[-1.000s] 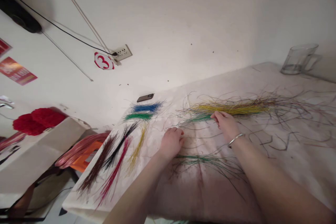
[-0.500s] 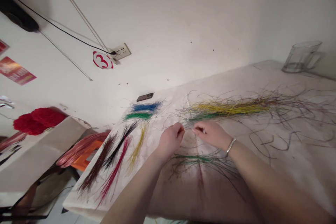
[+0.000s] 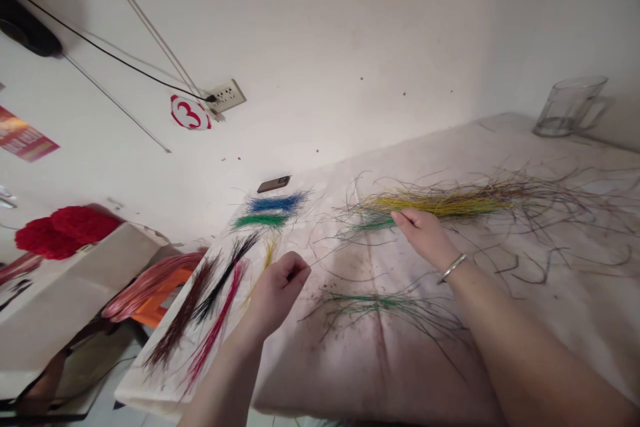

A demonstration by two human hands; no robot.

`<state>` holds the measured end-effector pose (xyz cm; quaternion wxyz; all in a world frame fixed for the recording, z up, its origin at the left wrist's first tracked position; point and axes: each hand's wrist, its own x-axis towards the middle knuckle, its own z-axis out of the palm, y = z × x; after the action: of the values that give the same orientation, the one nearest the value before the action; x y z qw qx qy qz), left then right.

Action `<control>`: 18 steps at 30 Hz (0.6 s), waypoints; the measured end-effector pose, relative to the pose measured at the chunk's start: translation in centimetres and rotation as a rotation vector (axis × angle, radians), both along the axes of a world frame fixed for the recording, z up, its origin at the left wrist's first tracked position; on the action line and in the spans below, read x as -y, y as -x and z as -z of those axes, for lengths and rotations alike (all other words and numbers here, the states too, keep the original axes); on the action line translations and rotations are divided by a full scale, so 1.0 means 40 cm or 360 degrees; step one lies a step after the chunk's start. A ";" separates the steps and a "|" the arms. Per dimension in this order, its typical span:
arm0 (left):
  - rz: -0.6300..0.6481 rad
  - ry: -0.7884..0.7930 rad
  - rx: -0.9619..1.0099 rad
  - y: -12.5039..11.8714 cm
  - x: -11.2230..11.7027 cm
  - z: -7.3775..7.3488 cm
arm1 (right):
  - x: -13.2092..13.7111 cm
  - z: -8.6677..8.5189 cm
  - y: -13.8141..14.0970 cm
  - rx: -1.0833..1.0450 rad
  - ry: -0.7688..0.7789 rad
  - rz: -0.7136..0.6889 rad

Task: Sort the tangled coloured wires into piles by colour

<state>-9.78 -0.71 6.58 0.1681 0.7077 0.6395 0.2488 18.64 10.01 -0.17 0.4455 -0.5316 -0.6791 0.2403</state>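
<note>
My left hand (image 3: 280, 292) is closed in a pinch at the table's left-centre, with a thin dark wire (image 3: 327, 255) running from its fingertips up and to the right. My right hand (image 3: 425, 235) is pinched at the near edge of a long bundle of yellow wires (image 3: 450, 204), beside some green wires (image 3: 373, 222). What its fingertips hold is too small to make out. Below and between both hands lies a loose, fanned-out bunch of green wires (image 3: 380, 301). A silver bangle (image 3: 453, 268) circles my right wrist.
Sorted bunches of blue (image 3: 277, 203), green (image 3: 261, 221), black (image 3: 227, 280), red (image 3: 217, 330) and brown wires (image 3: 185, 313) lie on the left of the cloth-covered table. A phone (image 3: 274, 184) rests near the wall. A glass mug (image 3: 570, 107) stands at the far right.
My hands, close together before, have moved apart. The left came down and to the left with the thin wire; the right shifted right and up to the yellow bundle's edge.
</note>
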 end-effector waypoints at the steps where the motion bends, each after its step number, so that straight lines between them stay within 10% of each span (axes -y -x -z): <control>1: 0.0012 0.0018 0.0085 0.010 0.011 0.000 | -0.002 0.003 -0.004 -0.0059 0.0029 0.0105; 9: 0.0244 0.0457 0.0122 -0.068 0.082 0.060 | -0.023 0.045 -0.017 -0.0310 0.0145 0.0422; 18: 0.0229 0.0151 -0.0467 -0.085 0.050 0.105 | -0.016 0.051 0.000 -0.0196 0.0213 0.0293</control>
<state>-6.38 -2.72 2.37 0.1236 0.7717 0.6159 0.0996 18.62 10.63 -2.20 0.4700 -0.6046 -0.5812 0.2752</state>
